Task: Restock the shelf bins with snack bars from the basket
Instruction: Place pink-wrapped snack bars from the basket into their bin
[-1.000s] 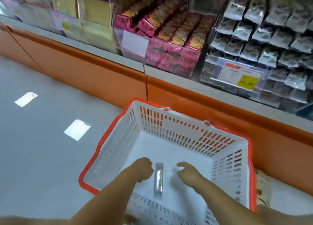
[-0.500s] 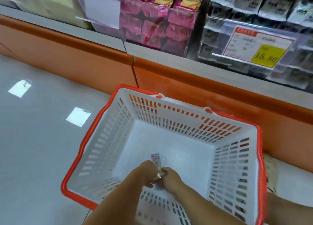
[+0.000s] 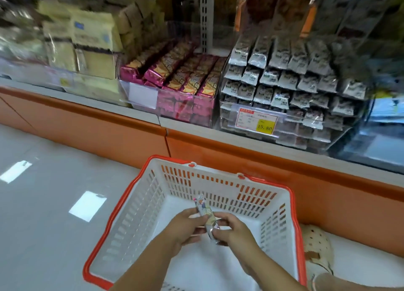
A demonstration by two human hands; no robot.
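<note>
A white plastic basket [image 3: 140,212] with an orange rim stands on the floor below me. Both hands hold one silvery snack bar [image 3: 205,209] above its bottom. My left hand [image 3: 185,227] grips the bar's middle from the left, and my right hand [image 3: 231,227] pinches its near end. The bar's far end sticks up between the hands. Beyond the basket, a clear shelf bin [image 3: 185,107] holds several pink-and-gold bars, and a second clear bin [image 3: 290,128] to its right holds several grey-white packets.
An orange kick panel [image 3: 109,135] runs under the shelf. A yellow price tag [image 3: 265,127] hangs on the right bin. Beige bags [image 3: 94,41] fill the shelf at left. My foot in a pale perforated shoe [image 3: 317,249] stands right of the basket on the grey floor.
The bar lay flat on the basket's bottom between my hands; both hands closed on it and lifted it. My view has tilted up toward the shelf bins.
</note>
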